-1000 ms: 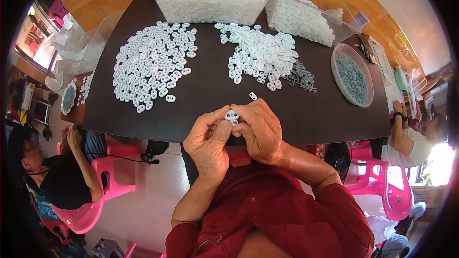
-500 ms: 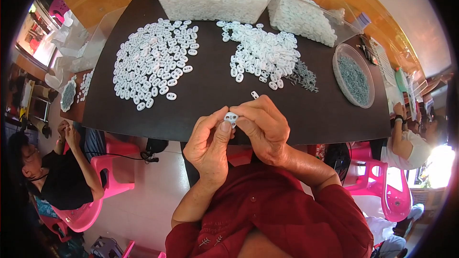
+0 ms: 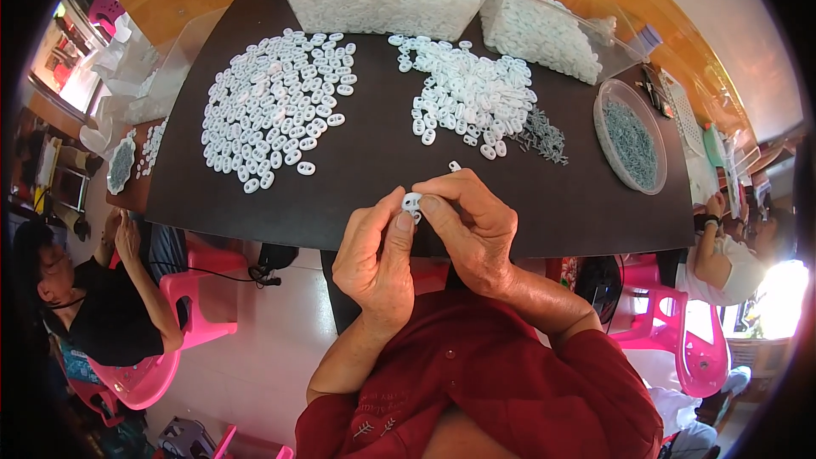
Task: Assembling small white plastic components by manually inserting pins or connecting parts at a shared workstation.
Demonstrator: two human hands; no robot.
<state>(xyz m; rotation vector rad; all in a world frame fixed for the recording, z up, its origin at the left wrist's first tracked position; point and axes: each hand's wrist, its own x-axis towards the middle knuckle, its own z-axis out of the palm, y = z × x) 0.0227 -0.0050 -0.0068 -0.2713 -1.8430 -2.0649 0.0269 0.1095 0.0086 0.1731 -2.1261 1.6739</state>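
Between my two hands, above the table's near edge, is a small white oval plastic piece with holes [image 3: 411,201]. My left hand [image 3: 374,259] pinches it from the left with thumb and forefinger. From the right, my right hand [image 3: 472,219] pinches the same piece, its thumb covering part of it. Just beyond my right fingers lies one loose white piece [image 3: 455,166]. Farther off is a heap of white oval pieces [image 3: 472,89], with a small pile of grey screws [image 3: 542,136] against its right side. A wider spread of white ovals [image 3: 272,106] covers the table's left part.
Two clear bins [image 3: 382,4] full of white pieces stand along the back of the dark table [image 3: 365,140]. A round clear tub of grey screws [image 3: 629,140] sits at the right. People work at both sides, on pink stools [image 3: 200,289].
The white piece has turned slightly between my fingers, and my right thumb now covers more of it. My hands stay in nearly the same place.
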